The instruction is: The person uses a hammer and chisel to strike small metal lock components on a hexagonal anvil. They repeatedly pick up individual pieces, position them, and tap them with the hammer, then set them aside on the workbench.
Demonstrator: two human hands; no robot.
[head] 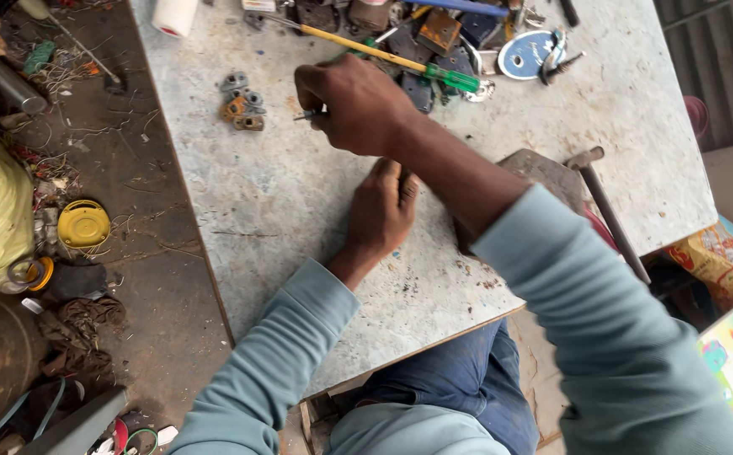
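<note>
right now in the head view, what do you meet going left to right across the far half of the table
white roll → cluster of small grey and orange metal parts → right hand gripping a small metal tool → green-handled screwdriver → round blue and white disc

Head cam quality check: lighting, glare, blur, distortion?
Head view: soft, even daylight, faint shadows under the hands. No glare on the grey tabletop. Right hand and left hand fairly sharp; the small metal piece is too small to make out. Table edges lean outward, wide-angle.
</note>
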